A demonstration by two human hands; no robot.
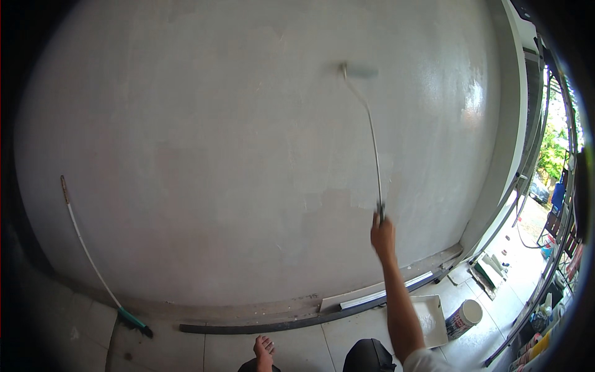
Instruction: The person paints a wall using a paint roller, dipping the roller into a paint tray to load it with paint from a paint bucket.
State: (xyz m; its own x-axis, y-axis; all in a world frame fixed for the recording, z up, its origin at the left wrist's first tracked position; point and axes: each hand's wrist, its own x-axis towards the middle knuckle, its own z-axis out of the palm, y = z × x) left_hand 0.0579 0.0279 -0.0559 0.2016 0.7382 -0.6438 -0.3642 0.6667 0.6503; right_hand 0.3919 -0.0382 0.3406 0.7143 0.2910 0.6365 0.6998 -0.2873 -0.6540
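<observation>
My right hand (383,237) grips the dark handle of a paint roller (375,146), arm stretched up and forward. The roller's long thin wire frame rises to a motion-blurred sleeve (361,70) against the grey wall (248,124). Patches of lighter and darker grey show on the wall, with a wet-looking shine at its upper right. Low near the bottom edge, my left hand (264,347) hangs beside my knee, its fingers loosely apart and holding nothing.
A broom (93,254) with green head leans at left. Along the wall's foot lie a dark strip (260,328) and a white strip (372,300). A paint tray (432,319) and bucket (463,319) stand right. Metal poles (527,297) and bottles (540,319) line the far right.
</observation>
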